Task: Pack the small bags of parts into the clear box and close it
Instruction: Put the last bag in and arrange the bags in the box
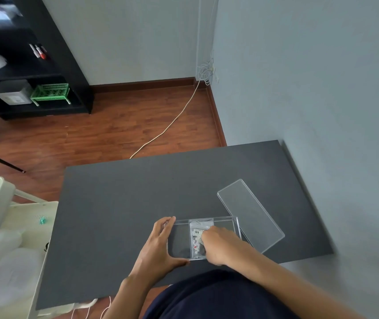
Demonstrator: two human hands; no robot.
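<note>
Clear box (203, 238) sitting open near the front of the dark table (126, 199), with a small bag of parts (196, 240) lying in its middle

Left hand (161, 244) spread wide around the box's left end, holding it steady. Right hand (222, 246) curled down over the bag, pressing or pinching it; hard to tell which

Lid (250, 215) lying flat just beside the box on the right

Could go wrong: bag sticking up too high, so no shutting the lid. Could also bump the lid off the table edge
</note>
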